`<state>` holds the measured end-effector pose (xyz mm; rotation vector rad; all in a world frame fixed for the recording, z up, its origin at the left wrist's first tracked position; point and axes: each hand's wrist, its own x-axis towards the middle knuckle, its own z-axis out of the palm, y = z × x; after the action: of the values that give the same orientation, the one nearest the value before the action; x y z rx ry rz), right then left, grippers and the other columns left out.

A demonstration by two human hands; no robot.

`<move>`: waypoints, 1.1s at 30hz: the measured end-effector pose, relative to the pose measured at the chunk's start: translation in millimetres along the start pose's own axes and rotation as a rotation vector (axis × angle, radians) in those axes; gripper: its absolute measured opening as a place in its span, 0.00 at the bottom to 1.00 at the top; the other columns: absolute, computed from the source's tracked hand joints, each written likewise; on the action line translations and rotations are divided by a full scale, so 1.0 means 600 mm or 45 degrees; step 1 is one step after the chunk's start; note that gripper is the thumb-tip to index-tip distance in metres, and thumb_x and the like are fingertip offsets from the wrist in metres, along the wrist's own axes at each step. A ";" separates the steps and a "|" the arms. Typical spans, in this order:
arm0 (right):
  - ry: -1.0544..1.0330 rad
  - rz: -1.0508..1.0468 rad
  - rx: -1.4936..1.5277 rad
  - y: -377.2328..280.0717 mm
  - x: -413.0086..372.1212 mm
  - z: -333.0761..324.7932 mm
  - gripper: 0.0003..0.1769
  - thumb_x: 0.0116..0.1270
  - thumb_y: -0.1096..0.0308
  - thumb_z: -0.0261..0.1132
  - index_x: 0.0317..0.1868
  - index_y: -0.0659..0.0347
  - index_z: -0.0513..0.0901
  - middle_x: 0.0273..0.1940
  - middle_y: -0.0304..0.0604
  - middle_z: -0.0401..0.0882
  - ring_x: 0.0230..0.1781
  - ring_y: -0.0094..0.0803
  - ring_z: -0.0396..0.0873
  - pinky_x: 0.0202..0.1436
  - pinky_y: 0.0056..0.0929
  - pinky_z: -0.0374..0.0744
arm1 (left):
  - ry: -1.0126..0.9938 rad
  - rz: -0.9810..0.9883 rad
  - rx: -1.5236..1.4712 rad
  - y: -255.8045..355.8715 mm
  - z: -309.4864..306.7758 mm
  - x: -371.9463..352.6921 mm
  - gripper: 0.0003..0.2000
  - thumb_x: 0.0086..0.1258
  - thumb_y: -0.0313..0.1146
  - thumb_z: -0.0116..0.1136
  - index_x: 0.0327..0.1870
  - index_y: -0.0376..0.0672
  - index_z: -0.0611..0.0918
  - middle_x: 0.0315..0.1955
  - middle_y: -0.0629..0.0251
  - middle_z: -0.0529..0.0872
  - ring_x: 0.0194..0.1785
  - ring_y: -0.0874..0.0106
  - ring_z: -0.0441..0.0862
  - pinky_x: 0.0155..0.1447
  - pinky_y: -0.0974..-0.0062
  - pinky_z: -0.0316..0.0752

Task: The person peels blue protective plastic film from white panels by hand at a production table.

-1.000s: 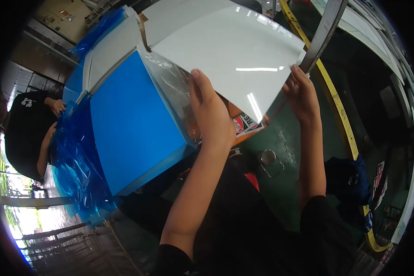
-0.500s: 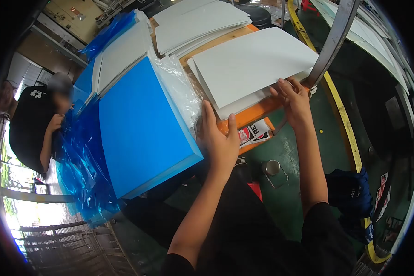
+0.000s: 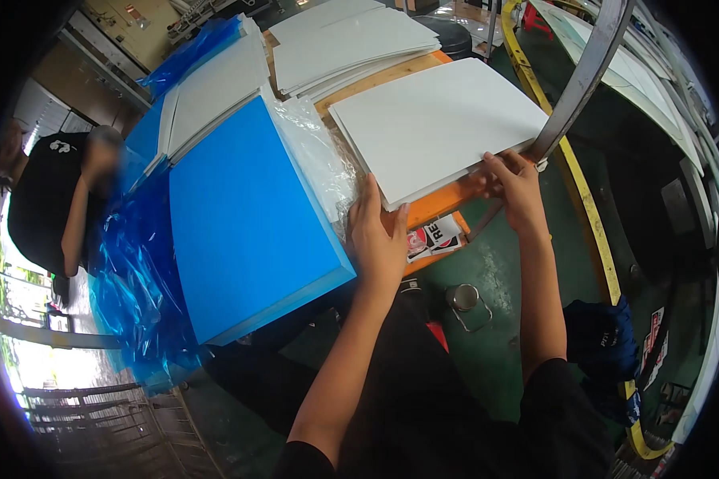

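Observation:
White sheets (image 3: 443, 120) lie in a stack at the near right corner of the orange-edged table (image 3: 447, 197). My left hand (image 3: 378, 231) is at the stack's near left corner, thumb and fingers apart, with nothing visibly gripped. At the near right edge of the sheets is my right hand (image 3: 519, 188), its fingers spread and touching the edge. Left of my left hand, a thick stack with a bright blue top (image 3: 252, 223) rests beside clear crumpled plastic (image 3: 319, 152).
More white stacks (image 3: 351, 48) lie farther back. Blue plastic film (image 3: 140, 279) hangs at the left, near another person (image 3: 52, 207). A metal post (image 3: 587, 80) rises at the right corner. On the floor are a metal cup (image 3: 462, 298) and yellow rail (image 3: 587, 207).
The top white sheet has come down flat and lines up with those beneath. My right hand has moved slightly down. The other person's arm has risen towards the head.

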<state>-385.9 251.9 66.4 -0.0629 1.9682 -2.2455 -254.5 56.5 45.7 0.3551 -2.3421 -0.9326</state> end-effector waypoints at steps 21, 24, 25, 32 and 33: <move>0.065 -0.043 -0.489 0.018 0.001 -0.003 0.17 0.69 0.57 0.73 0.31 0.60 0.78 0.20 0.31 0.73 0.14 0.18 0.69 0.16 0.22 0.64 | 0.122 -0.015 -0.223 -0.026 0.008 -0.001 0.36 0.68 0.32 0.74 0.76 0.36 0.70 0.59 0.43 0.86 0.57 0.59 0.89 0.60 0.66 0.85; 0.074 -0.044 -0.464 0.018 -0.003 -0.002 0.17 0.70 0.58 0.72 0.31 0.60 0.78 0.21 0.31 0.73 0.15 0.17 0.70 0.17 0.21 0.65 | 0.209 0.096 -0.076 -0.040 0.019 -0.002 0.34 0.68 0.33 0.74 0.75 0.39 0.73 0.51 0.47 0.89 0.47 0.62 0.91 0.51 0.66 0.86; 0.070 -0.041 -0.473 0.016 -0.005 -0.003 0.17 0.71 0.58 0.72 0.31 0.60 0.78 0.22 0.31 0.73 0.16 0.16 0.70 0.18 0.21 0.65 | 0.220 0.101 -0.062 -0.044 0.023 -0.003 0.34 0.68 0.33 0.74 0.75 0.39 0.73 0.48 0.48 0.89 0.44 0.62 0.90 0.48 0.66 0.85; 0.192 -0.516 -0.312 0.002 -0.103 0.064 0.14 0.81 0.65 0.61 0.34 0.61 0.77 0.25 0.29 0.70 0.24 0.14 0.66 0.26 0.18 0.62 | 0.332 0.315 -0.016 -0.018 0.008 -0.021 0.39 0.68 0.29 0.70 0.80 0.37 0.65 0.62 0.41 0.82 0.63 0.47 0.80 0.66 0.57 0.76; 0.150 -0.499 -0.156 -0.020 -0.144 0.093 0.14 0.82 0.65 0.60 0.36 0.62 0.77 0.24 0.28 0.68 0.22 0.14 0.65 0.25 0.17 0.61 | 0.216 0.296 -0.004 0.003 -0.013 -0.037 0.40 0.68 0.29 0.71 0.80 0.37 0.63 0.67 0.41 0.78 0.66 0.45 0.77 0.68 0.57 0.74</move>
<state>-294.3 211.3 92.0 -0.3694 2.3275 -2.3975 -232.2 63.1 42.0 0.1497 -2.1709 -0.7641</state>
